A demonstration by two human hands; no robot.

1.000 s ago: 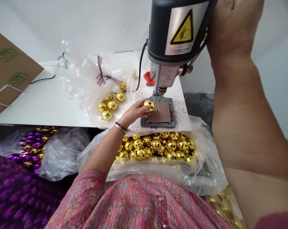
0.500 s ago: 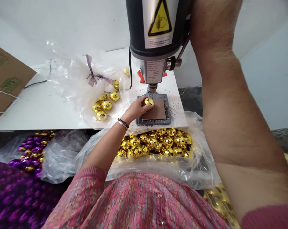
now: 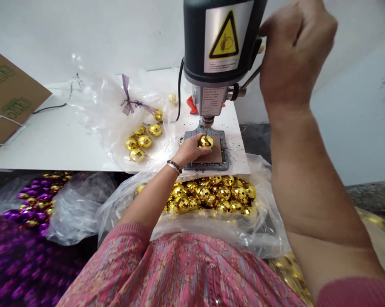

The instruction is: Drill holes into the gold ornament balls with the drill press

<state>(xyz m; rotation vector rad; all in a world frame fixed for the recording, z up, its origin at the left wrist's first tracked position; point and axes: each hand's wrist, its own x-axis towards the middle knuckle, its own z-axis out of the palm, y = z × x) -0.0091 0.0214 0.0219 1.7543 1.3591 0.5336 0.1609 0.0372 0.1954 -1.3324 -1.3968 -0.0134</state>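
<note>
My left hand (image 3: 190,150) pinches a gold faceted ball (image 3: 205,141) and holds it on the brown pad of the drill press base (image 3: 222,157), right under the drill bit (image 3: 207,127). My right hand (image 3: 293,53) is raised at the upper right, closed round the press's feed lever (image 3: 250,80). The dark drill head (image 3: 219,40) with a yellow warning label hangs over the ball. The bit's tip meets the top of the ball.
A clear bag (image 3: 116,115) with a few gold balls lies on the white table (image 3: 52,140). A larger bag of gold balls (image 3: 211,196) sits in front of me. Purple balls (image 3: 33,204) fill bags at the left. A cardboard box (image 3: 10,102) stands at far left.
My left hand slid the gold ball rightward under the bit. My right hand pulled down on the lever, and the spindle came down onto the ball.
</note>
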